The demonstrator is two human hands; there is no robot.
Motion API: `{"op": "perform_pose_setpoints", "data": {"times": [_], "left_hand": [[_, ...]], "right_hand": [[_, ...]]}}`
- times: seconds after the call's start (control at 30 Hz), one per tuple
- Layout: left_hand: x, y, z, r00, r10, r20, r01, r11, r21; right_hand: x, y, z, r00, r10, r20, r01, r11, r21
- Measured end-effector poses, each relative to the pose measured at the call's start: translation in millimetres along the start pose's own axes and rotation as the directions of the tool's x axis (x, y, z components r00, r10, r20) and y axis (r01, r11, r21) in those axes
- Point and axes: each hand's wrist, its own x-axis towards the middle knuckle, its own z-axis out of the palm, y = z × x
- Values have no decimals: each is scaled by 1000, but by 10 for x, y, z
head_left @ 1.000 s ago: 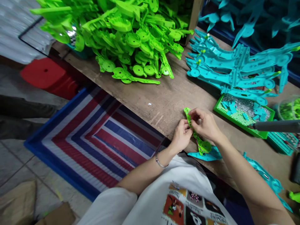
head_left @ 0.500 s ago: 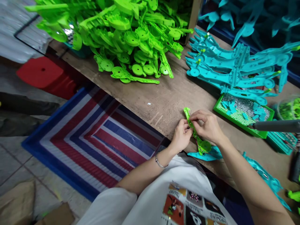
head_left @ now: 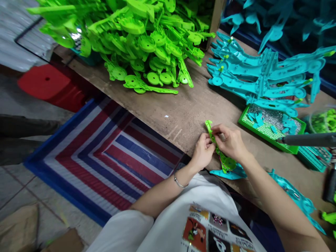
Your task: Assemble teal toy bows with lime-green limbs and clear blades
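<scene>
Near the front edge of the bench, a bright green plastic part with a hooked narrow end and a round wide end is between my hands. My left hand is closed on its middle from the left side. From the right, my right hand pinches at the narrow section, fingers bent over it; anything small in that pinch is hidden. A thin wire seems to run along the part. Beneath its round end lies a turquoise plastic part. Another turquoise part rests by my right forearm.
A large pile of green parts covers the back of the bench. Turquoise parts are stacked at the back right. A green tray holds screws and small turquoise pieces, with a grey power-driver-like tool over its edge.
My right hand has shifted very slightly over the green part. My left hand keeps its hold, and the view has moved only a little.
</scene>
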Motion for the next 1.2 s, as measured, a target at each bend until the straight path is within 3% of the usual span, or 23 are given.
{"op": "perform_pose_setpoints", "data": {"times": [0.23,0.4,0.57,0.83,0.93,1.03,1.1,1.2], "left_hand": [[0,-20,-5,1000,17,11,-16,1000,-17],[-2,-9,-16,999,25,-24,-25,1000,2],[-8,23,-6,997,-14,-71,15,1000,9],[-33,58,16,994,90,-59,-86,994,64],[-37,69,27,996,60,-61,-58,998,29],[-35,110,38,999,-39,-21,38,999,-37],[-36,149,48,996,-87,-8,86,995,-43],[-39,189,68,993,-112,-27,111,993,-29]], "right_hand": [[-17,-6,43,992,117,-56,-118,993,-15],[-96,-30,110,999,36,-38,-45,963,-266],[-160,-57,104,997,-20,71,47,914,-402],[-252,-281,48,970,11,242,110,870,-481],[-278,-230,32,975,17,222,64,935,-350],[-343,-77,-71,997,71,36,-69,996,-62],[-449,36,-193,981,171,-90,-164,984,71],[-712,146,-397,936,321,-145,-303,944,133]]}}
